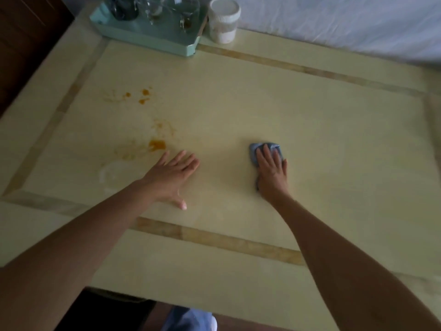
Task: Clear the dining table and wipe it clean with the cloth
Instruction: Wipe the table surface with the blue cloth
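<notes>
A cream dining table (238,96) with a brown inlaid border fills the view. My right hand (272,170) presses flat on a small blue-grey cloth (256,149) right of the middle; the cloth shows past my fingertips and beside my thumb. My left hand (171,177) rests flat on the bare tabletop with its fingers straight and spread. Just beyond its fingertips lies an orange stain (157,145), with smears around it. More orange spots (144,96) sit farther back on the left. A pale whitish smear (114,174) lies left of my left wrist.
A mint-green tray (152,34) holding several glasses stands at the far left corner. A white lidded jar (223,20) stands just right of it. White fabric (346,22) runs along the table's far edge. Dark wood borders the left side.
</notes>
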